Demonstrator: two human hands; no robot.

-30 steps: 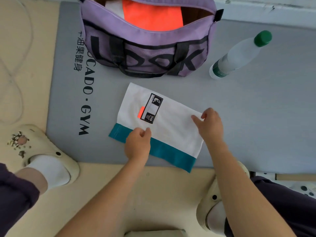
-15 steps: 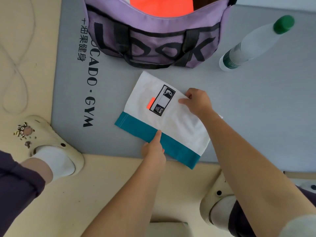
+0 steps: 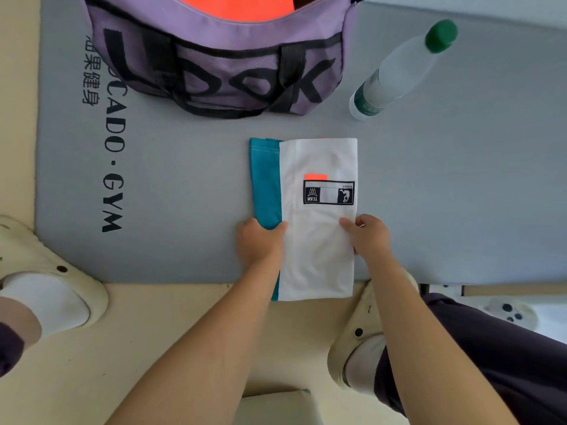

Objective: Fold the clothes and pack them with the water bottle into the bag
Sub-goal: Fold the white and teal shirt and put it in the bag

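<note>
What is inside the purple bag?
Inside the purple bag something bright orange shows at the open top, probably folded cloth. The bag's front wall and the picture's top edge hide everything else in it.

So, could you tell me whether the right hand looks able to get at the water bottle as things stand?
Probably yes: the grey mat between the right hand and the water bottle lies bare, though the hand must first release the folded garment.

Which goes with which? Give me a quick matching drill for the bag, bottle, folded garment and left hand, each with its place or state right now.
1 bag
2 water bottle
3 folded garment
4 left hand

A grips the teal edge
B open, orange cloth inside
C stands on the mat, green cap
D lies flat, held on both sides

Pairs: 1-B, 2-C, 3-D, 4-A
</note>
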